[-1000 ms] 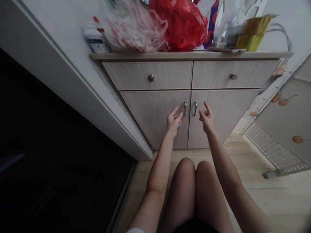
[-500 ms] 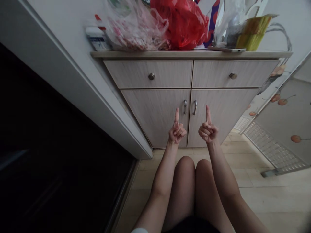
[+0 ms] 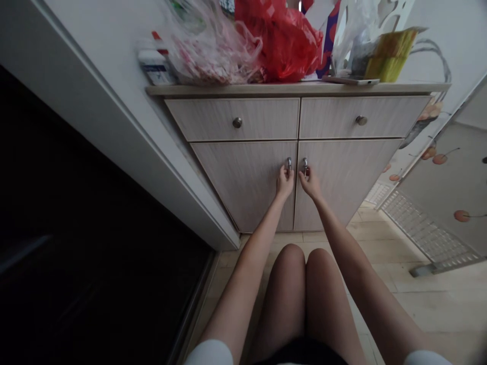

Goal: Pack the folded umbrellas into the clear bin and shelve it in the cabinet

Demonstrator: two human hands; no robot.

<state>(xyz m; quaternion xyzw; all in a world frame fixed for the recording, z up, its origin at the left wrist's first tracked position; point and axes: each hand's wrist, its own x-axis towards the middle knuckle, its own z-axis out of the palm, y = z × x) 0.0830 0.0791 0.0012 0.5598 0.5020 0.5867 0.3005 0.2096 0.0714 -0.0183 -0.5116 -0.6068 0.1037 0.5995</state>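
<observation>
Both lower doors of the pale wood cabinet are closed, each with a small metal handle near the middle seam. My left hand (image 3: 285,181) has its fingers curled round the handle (image 3: 289,163) of the left door (image 3: 243,177). Round the handle (image 3: 305,163) of the right door (image 3: 342,172), the fingers of my right hand (image 3: 311,182) are bent in the same way. Above the doors, two shut drawers carry round knobs (image 3: 237,122).
On the cabinet top (image 3: 266,90) stand a white bottle (image 3: 155,67), a pinkish plastic bag (image 3: 216,56), a red bag (image 3: 279,45), a flat phone-like device (image 3: 352,80) and a yellow container (image 3: 391,56). A dark doorway lies at left, a cherry-patterned panel (image 3: 449,187) at right.
Both hands have moved forward and up from below the handles, where their index fingers pointed out. Their fingers are now curled at the two door handles.
</observation>
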